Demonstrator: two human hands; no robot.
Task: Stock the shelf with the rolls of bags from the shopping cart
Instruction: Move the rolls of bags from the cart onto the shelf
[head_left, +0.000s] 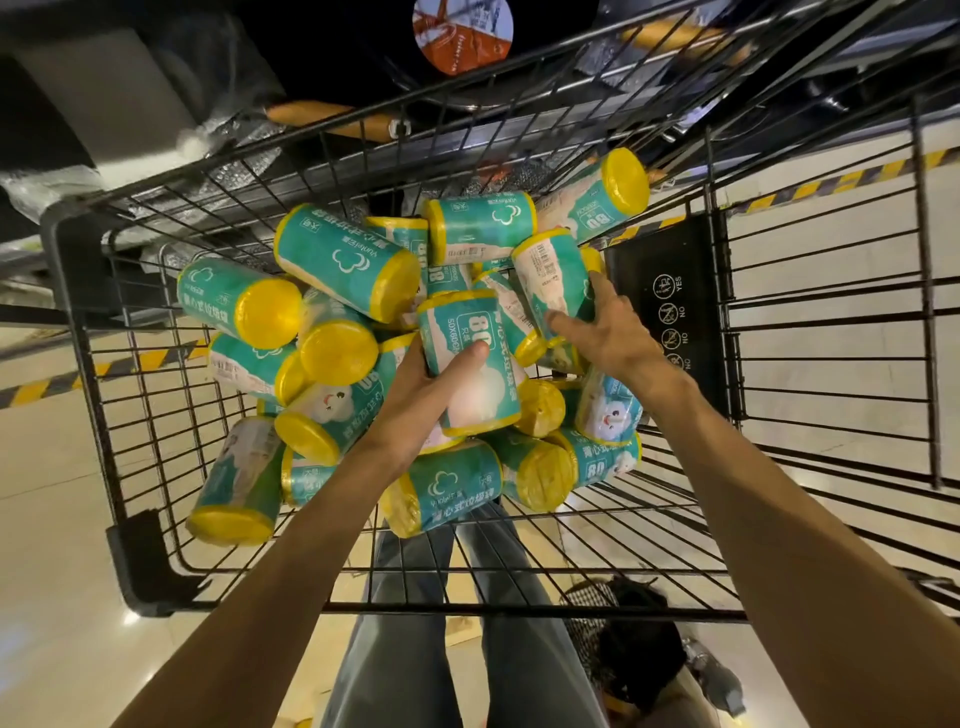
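Two hands in cart (156, 415), L hand (415, 400) grips roll (467, 364), R hand (608, 332) grips another roll (553, 280)

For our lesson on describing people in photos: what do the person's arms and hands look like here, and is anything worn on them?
Both forearms are bare up to the frame's edge; no sleeves show. The left hand and right hand carry no gloves, and no watch, bracelet or ring is visible. The nails look short and unpainted, as far as the picture shows. No markings or tattoos show on either arm.
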